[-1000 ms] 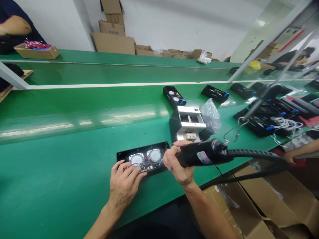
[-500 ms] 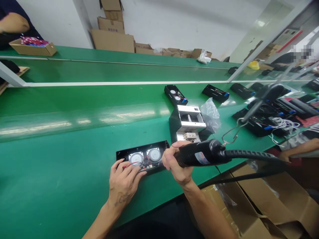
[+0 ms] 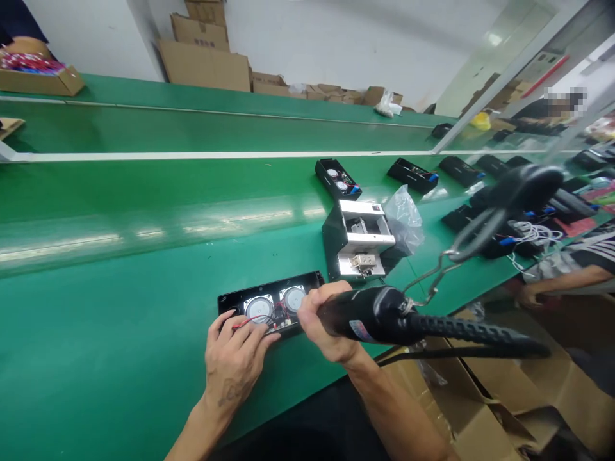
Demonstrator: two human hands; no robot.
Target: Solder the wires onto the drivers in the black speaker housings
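A black speaker housing (image 3: 240,298) lies open side up on the green bench, with two round speakers (image 3: 259,308) and red and black wires inside. Over its near left edge, my left hand (image 3: 235,349) grips the housing, thumb along the front wall and fingers reaching inside by the wires. My right hand (image 3: 331,323) is wrapped round a black electric screwdriver (image 3: 365,314), held tilted above the right end of the housing. The tool's tip is hidden behind my hand. From its rear end run a thick black cable (image 3: 461,330) and a metal hook (image 3: 435,275).
Behind the housing stands a screw feeder (image 3: 358,240), a clear plastic bag (image 3: 403,218) beside it. More black housings (image 3: 337,179) sit along the bench to the right. Cardboard boxes (image 3: 485,410) are below at right. A co-worker's arm (image 3: 562,282) shows at right.
My right hand and the screwdriver have moved left and slightly down over the housing. My left hand keeps its place on the housing. The whole view has shifted a little.
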